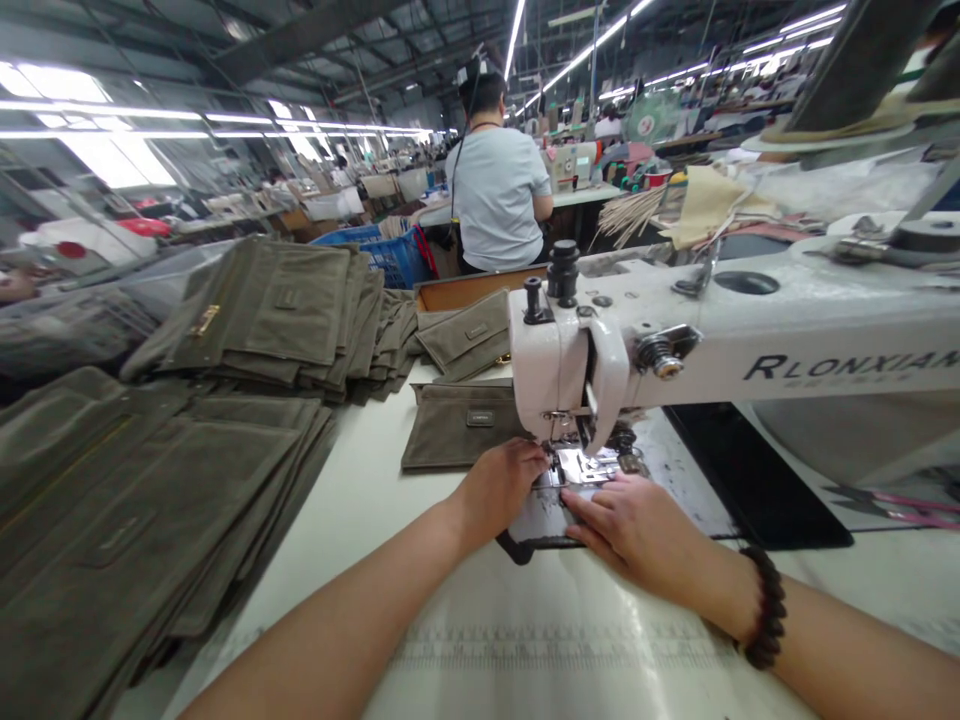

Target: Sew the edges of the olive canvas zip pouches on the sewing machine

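A white sewing machine [555, 360] stands over a metal needle plate [544, 515]. My left hand [499, 490] is beside the presser foot, its fingers bent together near the needle. Whatever those fingertips pinch is too small or hidden to make out. On the plate's front part rests my right hand [637, 525], its index finger stretched out toward the presser foot and nothing visible in its grasp. Just behind my left hand, an olive fabric pouch [446, 435] with a small label lies flat on the table.
Stacks of olive fabric pieces [277, 300] and larger pouches [150, 500] cover the left side. Scissors with pink handles [911, 508] lie at the right. A blue basket [390, 255] stands behind, near a seated person [499, 190]. A printed ruler [517, 648] marks the white table.
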The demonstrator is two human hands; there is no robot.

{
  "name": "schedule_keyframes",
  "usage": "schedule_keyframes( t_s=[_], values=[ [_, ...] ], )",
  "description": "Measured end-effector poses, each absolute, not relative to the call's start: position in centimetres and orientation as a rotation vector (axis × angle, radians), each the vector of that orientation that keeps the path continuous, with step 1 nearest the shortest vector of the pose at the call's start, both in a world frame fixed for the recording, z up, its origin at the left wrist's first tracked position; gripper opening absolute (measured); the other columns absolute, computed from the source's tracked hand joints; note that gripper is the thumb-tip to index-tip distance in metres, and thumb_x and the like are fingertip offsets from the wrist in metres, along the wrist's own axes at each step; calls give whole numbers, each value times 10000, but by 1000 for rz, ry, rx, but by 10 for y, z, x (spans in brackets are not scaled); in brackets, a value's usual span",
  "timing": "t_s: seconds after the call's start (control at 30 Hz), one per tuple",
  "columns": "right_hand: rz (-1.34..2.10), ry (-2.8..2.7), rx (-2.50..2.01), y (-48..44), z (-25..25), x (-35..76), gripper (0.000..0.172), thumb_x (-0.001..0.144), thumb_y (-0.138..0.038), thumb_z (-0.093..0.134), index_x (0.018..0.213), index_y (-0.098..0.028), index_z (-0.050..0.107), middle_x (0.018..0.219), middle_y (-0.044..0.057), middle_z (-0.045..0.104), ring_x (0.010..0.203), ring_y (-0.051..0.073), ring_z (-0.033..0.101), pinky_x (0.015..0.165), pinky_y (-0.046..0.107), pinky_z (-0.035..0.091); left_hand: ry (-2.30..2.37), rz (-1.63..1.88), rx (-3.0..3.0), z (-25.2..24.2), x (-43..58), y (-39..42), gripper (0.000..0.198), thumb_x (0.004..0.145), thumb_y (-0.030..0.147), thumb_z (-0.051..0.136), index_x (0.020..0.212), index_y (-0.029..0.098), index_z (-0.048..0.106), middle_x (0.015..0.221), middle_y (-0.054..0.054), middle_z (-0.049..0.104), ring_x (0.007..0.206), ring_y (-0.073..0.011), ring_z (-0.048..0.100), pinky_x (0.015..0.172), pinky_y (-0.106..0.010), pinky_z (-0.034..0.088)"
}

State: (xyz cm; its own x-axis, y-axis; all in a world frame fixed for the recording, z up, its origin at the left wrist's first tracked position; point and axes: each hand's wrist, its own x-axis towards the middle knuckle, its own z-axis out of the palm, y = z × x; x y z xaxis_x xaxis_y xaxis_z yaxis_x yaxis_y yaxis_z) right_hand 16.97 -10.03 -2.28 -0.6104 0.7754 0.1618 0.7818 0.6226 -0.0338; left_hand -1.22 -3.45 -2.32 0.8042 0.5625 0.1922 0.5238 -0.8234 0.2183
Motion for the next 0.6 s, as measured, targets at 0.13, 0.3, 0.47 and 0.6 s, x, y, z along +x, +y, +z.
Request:
schedule_keyframes(
  t_s=[0.13,0.3,0.47,0.6],
  values=[
    [-70,-2686,-1321,-100,-21,169,255,867,-334,450,995,-167,594,602,-7,598,536,147,519,569,298,265,921,314,2836,-22,-12,-36,217,807,42,476,971,87,611,1031,-82,630,982,-164,558,912,-273,441],
    [-57,-2693,-1345,-100,-20,168,266,871,-346,445,1006,-171,592,628,7,612,556,151,516,558,294,244,1101,187,2800,-7,-26,-13,236,855,141,447,1030,177,600,1097,-37,596,1038,-137,534,907,-243,431],
    [18,-2679,-1320,-101,-17,173,253,880,-333,427,980,-177,599,638,9,610,554,138,492,563,286,243,1454,95,2736,12,-46,-14,377,824,250,518,1183,136,510,1094,-160,544,997,-277,550,829,-405,460],
    [77,-2626,-1277,-103,-12,182,263,892,-333,395,935,-198,617,632,7,595,573,136,481,577,276,252,1532,-275,2635,30,-43,-81,496,800,379,540,1246,178,458,896,-130,588,762,-280,614,676,-423,497]
  ],
)
